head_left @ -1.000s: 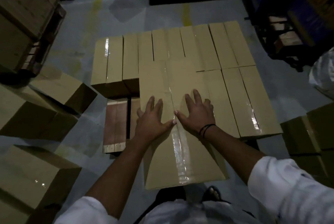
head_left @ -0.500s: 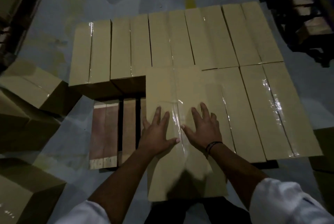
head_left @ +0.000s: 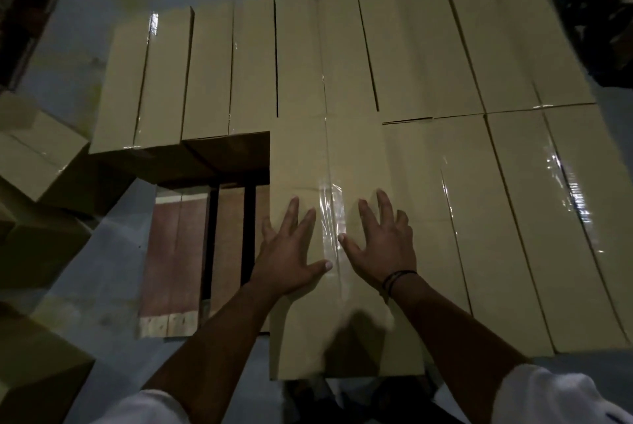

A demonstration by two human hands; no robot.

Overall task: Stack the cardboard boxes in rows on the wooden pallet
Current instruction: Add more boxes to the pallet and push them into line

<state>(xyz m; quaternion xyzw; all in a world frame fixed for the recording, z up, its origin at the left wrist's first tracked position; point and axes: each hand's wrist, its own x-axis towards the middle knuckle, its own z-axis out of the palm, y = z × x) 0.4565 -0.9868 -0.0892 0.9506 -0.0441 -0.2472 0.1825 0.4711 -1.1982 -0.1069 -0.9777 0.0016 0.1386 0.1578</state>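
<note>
head: left grip (head_left: 290, 252), right grip (head_left: 381, 245) press sealed box (head_left: 301, 156).

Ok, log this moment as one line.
left hand flat on tan taped cardboard box | right hand flat on same box | brown wooden pallet partly bare beside it

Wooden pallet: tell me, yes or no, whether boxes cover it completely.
No: bare wooden pallet slats show left of the box under the left hand and right hand.
</note>
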